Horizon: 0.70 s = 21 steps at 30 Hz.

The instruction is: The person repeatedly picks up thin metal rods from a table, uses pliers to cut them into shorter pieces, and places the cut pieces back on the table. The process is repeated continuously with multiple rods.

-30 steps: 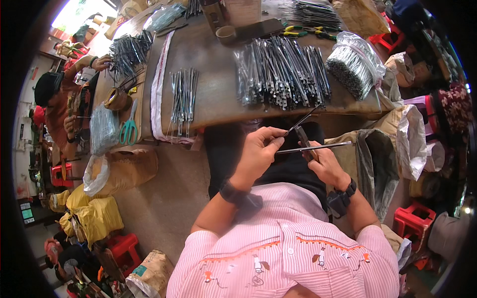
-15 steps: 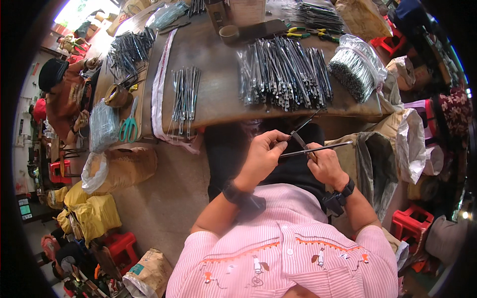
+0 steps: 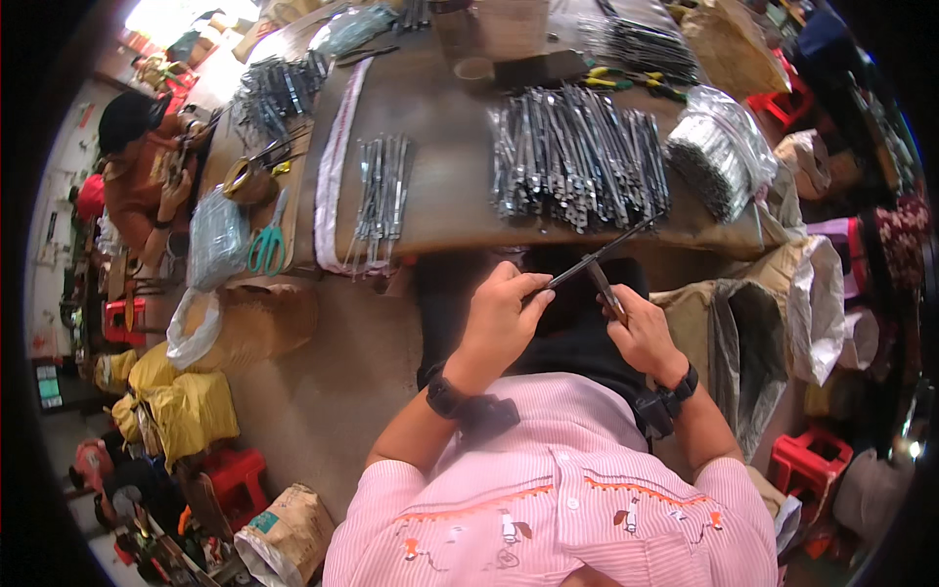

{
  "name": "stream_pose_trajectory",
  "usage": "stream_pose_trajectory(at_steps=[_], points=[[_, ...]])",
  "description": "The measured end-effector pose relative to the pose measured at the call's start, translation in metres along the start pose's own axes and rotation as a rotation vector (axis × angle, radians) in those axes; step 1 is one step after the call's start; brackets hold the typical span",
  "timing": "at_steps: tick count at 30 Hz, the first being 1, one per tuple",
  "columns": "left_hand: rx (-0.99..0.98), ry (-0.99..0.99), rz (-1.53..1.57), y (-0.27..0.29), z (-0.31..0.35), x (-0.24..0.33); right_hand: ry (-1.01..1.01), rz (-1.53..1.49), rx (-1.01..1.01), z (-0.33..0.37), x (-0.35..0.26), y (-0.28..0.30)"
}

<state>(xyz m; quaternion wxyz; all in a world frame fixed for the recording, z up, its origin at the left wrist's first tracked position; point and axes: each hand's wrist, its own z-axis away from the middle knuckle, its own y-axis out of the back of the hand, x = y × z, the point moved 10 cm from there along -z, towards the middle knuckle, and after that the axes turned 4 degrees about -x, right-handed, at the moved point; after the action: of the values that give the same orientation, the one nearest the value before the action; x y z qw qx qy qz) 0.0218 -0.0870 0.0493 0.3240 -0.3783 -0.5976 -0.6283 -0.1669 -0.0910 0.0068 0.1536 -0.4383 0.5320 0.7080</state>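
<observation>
My left hand (image 3: 506, 315) pinches a long, thin dark metal strip (image 3: 589, 259) between thumb and fingertips. The strip slants up and right to the table's front edge. My right hand (image 3: 642, 335) is closed round a narrow tool with a brown handle (image 3: 610, 295). The tool's flat dark end meets the strip from below, and its exact kind cannot be made out. Beyond my hands, a wide heap of shiny metal strips (image 3: 577, 157) lies on the brown table (image 3: 445, 210). A smaller row of strips (image 3: 381, 191) lies to its left, some overhanging the edge.
A plastic-wrapped strip bundle (image 3: 719, 152) stands at the right, with yellow-handled pliers (image 3: 611, 80) behind the heap. Teal scissors (image 3: 267, 245) and a plastic-wrapped pack (image 3: 217, 235) lie left. Open sacks (image 3: 753, 333) stand beside my right arm. Another person (image 3: 142, 181) sits at far left.
The second strip that crossed in front of my right hand no longer shows there. My left hand has turned, and its strip now runs straight up to the right. The view has shifted slightly.
</observation>
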Motion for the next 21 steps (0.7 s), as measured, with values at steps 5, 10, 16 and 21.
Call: stream_pose_trajectory(at_steps=[5, 10, 16, 21], points=[[0.359, -0.045, -0.095, 0.069, -0.012, -0.042, -0.104, -0.250, -0.042, 0.001, 0.010, -0.007], [0.547, 0.169, -0.423, 0.151, -0.036, -0.121, -0.207, -0.536, -0.027, 0.009, 0.023, -0.007], [0.548, 0.314, -0.600, 0.175, -0.043, -0.160, -0.233, -0.724, 0.029, 0.015, 0.027, -0.010], [0.542, 0.177, -0.510, 0.137, -0.058, -0.131, -0.283, -0.915, -0.026, 0.019, 0.028, -0.018]])
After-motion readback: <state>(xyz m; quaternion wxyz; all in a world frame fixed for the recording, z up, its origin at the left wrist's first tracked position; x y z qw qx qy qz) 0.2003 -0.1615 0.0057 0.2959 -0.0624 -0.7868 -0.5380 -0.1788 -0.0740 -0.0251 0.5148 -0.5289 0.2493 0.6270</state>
